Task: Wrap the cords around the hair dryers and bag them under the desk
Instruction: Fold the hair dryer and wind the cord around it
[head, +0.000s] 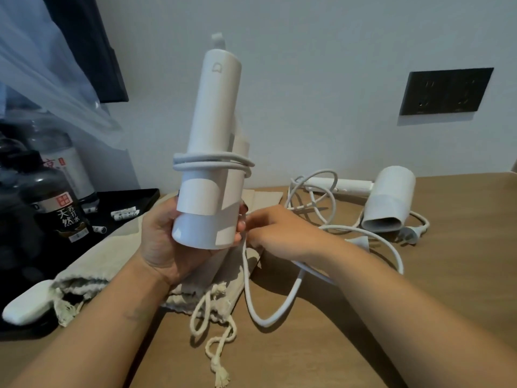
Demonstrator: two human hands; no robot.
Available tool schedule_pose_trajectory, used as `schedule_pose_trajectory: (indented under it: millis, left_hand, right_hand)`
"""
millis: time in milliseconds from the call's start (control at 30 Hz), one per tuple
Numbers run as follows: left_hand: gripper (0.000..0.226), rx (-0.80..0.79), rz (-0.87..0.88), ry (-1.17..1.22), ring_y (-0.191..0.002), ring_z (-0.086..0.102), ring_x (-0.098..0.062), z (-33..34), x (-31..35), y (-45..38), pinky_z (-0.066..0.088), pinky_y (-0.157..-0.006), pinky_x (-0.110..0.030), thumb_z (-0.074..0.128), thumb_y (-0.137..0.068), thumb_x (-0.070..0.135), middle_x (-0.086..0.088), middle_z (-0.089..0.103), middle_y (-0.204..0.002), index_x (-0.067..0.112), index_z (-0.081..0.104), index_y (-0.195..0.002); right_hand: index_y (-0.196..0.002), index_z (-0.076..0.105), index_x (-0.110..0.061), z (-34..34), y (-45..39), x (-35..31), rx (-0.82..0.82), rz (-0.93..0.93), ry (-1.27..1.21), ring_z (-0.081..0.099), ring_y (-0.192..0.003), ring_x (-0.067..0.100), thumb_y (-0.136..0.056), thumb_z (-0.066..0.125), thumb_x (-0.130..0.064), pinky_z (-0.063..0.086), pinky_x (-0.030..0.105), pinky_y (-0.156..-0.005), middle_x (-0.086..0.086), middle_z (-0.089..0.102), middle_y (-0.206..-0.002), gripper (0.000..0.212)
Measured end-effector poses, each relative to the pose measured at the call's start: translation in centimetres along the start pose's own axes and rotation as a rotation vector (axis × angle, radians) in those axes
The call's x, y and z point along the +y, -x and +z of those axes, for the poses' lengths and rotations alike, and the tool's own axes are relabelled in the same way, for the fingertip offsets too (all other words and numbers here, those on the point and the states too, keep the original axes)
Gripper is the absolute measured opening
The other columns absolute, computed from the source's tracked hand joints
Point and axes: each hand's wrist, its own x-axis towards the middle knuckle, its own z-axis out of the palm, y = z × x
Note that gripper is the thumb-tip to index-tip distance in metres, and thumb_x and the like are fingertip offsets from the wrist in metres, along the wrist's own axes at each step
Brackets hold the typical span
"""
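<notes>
My left hand (165,242) has its grip clenched round the barrel of the first hair dryer (209,152), holding it upright above the surface (419,303) with the handle pointing up. Two loops of its cord (212,162) sit round the body just above the grip — the rest of it drops down past the right side of the grip and curls over the surface toward its plug (359,242). My right hand (277,229) is just right of the grip, fingers curled on that hanging cord. Directly below the grip lie the drawstring bags (195,287). Further right, well apart, the second hair dryer (389,200) lies on its side with its cord loose.
</notes>
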Motion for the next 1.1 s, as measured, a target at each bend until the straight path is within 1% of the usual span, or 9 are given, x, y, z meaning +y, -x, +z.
schedule_pose_trajectory:
  millis: [67, 167, 267, 400, 467, 567, 733, 967, 1100]
  left_hand:
    - [0.045, -0.097, 0.026, 0.081, -0.113, 0.056, -0.044, 0.0, 0.0, 0.1, 0.046, -0.096, -0.052, 0.054, -0.090, 0.021, -0.029, 0.057, -0.123, -0.002, 0.056, -0.128]
    - [0.047, 0.081, 0.047, -0.120, -0.081, 0.070, -0.025, -0.7, -0.2, 0.2, 0.058, -0.070, -0.037, 0.084, -0.050, 0.037, -0.008, 0.072, -0.090, 0.015, 0.077, -0.091]
    - [0.057, 0.123, -0.056, -0.192, -0.073, 0.068, -0.028, -0.3, 0.0, 0.4, 0.059, -0.066, -0.038, 0.088, -0.034, 0.033, -0.013, 0.070, -0.084, 0.012, 0.078, -0.085]
    - [0.075, 0.177, -0.130, -0.255, -0.072, 0.068, -0.031, 0.1, 0.1, 0.1, 0.059, -0.065, -0.039, 0.091, -0.031, 0.033, -0.019, 0.068, -0.085, 0.004, 0.072, -0.098]
    - [0.090, 0.198, -0.140, -0.283, -0.073, 0.068, -0.031, 0.4, 0.0, 0.0, 0.059, -0.065, -0.038, 0.093, -0.030, 0.035, -0.019, 0.068, -0.086, 0.004, 0.062, -0.109]
    - [0.099, 0.274, -0.136, -0.360, -0.074, 0.069, -0.029, 0.5, -0.2, -0.1, 0.059, -0.065, -0.037, 0.094, -0.026, 0.040, -0.016, 0.070, -0.086, 0.008, 0.058, -0.112]
    - [0.064, 0.408, -0.127, -0.502, -0.073, 0.066, -0.022, 0.4, -0.2, -0.3, 0.055, -0.068, -0.034, 0.077, -0.048, 0.037, -0.011, 0.069, -0.085, 0.013, 0.063, -0.106]
    - [0.049, 0.562, -0.137, -0.639, -0.066, 0.069, -0.020, 0.4, -0.7, -0.6, 0.054, -0.052, -0.032, 0.079, -0.060, 0.018, -0.011, 0.069, -0.086, 0.011, 0.064, -0.106]
    - [0.039, 0.627, -0.106, -0.738, -0.062, 0.068, -0.011, 0.8, -0.9, -0.8, 0.052, -0.049, -0.023, 0.079, -0.069, 0.015, -0.011, 0.067, -0.092, 0.014, 0.063, -0.104]
  right_hand:
    - [-0.087, 0.068, -0.017, -0.4, 0.2, 0.3, -0.054, 0.014, -0.226, 0.065, -0.089, 0.017, -0.090, 0.054, -0.010, 0.052, 0.037, -0.090, 0.001, 0.069, -0.086, 0.015]
    - [-0.087, 0.067, -0.010, -1.7, 0.4, 1.0, -0.137, 0.034, -0.322, 0.066, -0.085, 0.023, -0.092, 0.055, -0.012, 0.049, 0.046, -0.099, 0.013, 0.069, -0.090, 0.013]
    - [-0.098, 0.062, 0.000, -3.0, 0.7, 1.3, -0.182, 0.069, -0.391, 0.064, -0.081, 0.027, -0.092, 0.057, -0.008, 0.046, 0.054, -0.101, 0.021, 0.060, -0.090, 0.011]
    - [-0.109, 0.058, 0.001, -4.1, 1.5, 0.9, -0.221, 0.143, -0.730, 0.057, -0.061, 0.017, -0.096, 0.053, -0.029, 0.060, 0.037, -0.075, 0.011, 0.054, -0.079, 0.033]
    - [-0.108, 0.059, 0.002, -4.2, 1.5, 0.9, -0.239, 0.190, -0.852, 0.048, -0.057, 0.014, -0.091, 0.051, -0.048, 0.055, 0.027, -0.061, 0.008, 0.052, -0.076, 0.053]
    - [-0.112, 0.061, 0.002, -4.6, 1.2, 1.2, -0.203, 0.231, -0.828, 0.040, -0.057, 0.013, -0.090, 0.041, -0.063, 0.042, 0.023, -0.053, 0.009, 0.049, -0.077, 0.072]
    - [-0.110, 0.065, 0.003, -5.1, 1.2, 1.4, -0.155, 0.225, -0.684, 0.035, -0.053, 0.010, -0.090, 0.036, -0.069, 0.032, 0.023, -0.052, 0.007, 0.048, -0.071, 0.081]
    - [-0.118, 0.058, 0.006, -4.9, 1.1, 1.2, -0.062, 0.204, -0.635, 0.035, -0.051, 0.010, -0.091, 0.038, -0.067, 0.030, 0.026, -0.052, 0.003, 0.046, -0.065, 0.081]
    - [-0.104, 0.064, 0.001, -4.9, 1.3, 1.0, -0.063, 0.193, -0.600, 0.034, -0.053, 0.011, -0.092, 0.033, -0.068, 0.030, 0.026, -0.053, 0.004, 0.044, -0.068, 0.076]
